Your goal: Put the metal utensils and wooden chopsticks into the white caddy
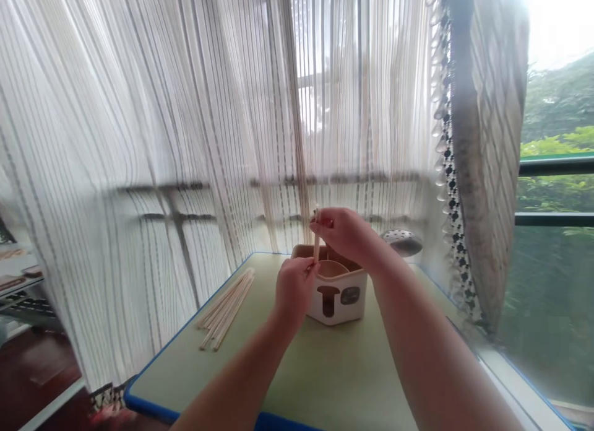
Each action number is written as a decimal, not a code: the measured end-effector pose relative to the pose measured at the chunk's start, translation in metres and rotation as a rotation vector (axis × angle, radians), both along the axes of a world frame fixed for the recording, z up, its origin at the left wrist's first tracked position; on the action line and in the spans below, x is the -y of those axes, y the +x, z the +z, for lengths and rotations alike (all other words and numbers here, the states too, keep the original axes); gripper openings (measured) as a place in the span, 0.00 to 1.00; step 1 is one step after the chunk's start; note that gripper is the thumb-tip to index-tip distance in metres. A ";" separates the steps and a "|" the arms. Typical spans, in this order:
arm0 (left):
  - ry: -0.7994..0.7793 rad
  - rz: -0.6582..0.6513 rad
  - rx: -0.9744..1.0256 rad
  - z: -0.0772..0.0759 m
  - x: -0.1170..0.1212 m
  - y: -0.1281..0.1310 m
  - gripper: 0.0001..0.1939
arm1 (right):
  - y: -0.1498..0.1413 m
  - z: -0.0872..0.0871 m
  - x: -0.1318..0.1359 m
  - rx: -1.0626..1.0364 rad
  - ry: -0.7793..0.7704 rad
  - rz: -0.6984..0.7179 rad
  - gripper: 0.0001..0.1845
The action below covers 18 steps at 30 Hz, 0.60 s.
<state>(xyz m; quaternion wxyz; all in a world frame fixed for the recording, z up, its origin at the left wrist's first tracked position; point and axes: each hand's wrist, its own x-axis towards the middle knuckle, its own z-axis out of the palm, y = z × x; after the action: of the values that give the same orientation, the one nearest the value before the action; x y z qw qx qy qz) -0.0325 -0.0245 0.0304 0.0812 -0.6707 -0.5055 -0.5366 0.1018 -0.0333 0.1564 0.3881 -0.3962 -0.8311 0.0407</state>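
A pair of light wooden chopsticks [317, 245] stands nearly upright between my two hands, over the left side of a utensil holder. Near the lower end, my left hand [293, 288] pinches them. The fingers of my right hand [344, 231] are closed around the upper part. The holder [340, 310] is white outside and brown inside, with a T-shaped cutout in front; my right hand and wrist hide part of its rim. More wooden chopsticks [227, 308] lie in a loose, fanned pile on the table to the left.
The pale green table [325, 381] has a blue edge. A perforated metal skimmer [403, 241] shows behind my right forearm; its handle is hidden. Sheer striped curtains [223, 121] hang along the far and left sides. A dark railing [557, 166] stands at the right.
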 end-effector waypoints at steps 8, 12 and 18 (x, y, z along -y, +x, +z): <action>0.180 -0.046 0.105 -0.010 0.001 0.003 0.06 | -0.008 -0.010 -0.010 0.093 0.010 0.042 0.08; 0.185 -0.030 0.119 -0.012 0.001 0.000 0.05 | -0.018 -0.015 -0.009 0.118 0.016 0.029 0.05; 0.169 -0.033 0.108 -0.013 -0.001 -0.003 0.05 | -0.019 -0.014 -0.007 0.064 -0.004 -0.030 0.09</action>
<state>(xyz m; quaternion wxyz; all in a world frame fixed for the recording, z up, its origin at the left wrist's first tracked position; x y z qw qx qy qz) -0.0353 -0.0239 0.0175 0.1014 -0.6400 -0.4509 -0.6139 0.0823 -0.0259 0.1427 0.3614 -0.4104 -0.8369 0.0238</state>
